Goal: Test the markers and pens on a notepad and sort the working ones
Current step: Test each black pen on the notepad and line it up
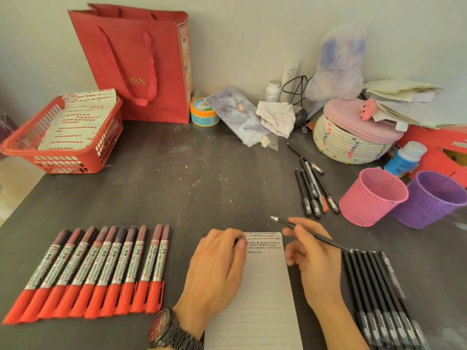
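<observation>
Notepad (pixel 265 286) lies between the two hands, its top lines scribbled. The left hand (pixel 217 269) rests on its left edge with fingers curled over something dark, perhaps a cap, though I cannot tell whether it is held. The right hand (pixel 313 251) pinches a black pen (pixel 333 243), tip raised beyond the fingers; red markers (pixel 88 274) lie in a row left of the left hand, and black pens (pixel 379 286) lie just right of the right hand.

Red-capped markers (pixel 86 274), black pens (pixel 379 294), lined white notepad (pixel 260 299), pink perforated cup (pixel 371 197), purple perforated cup (pixel 433 199), red basket (pixel 63 145)
</observation>
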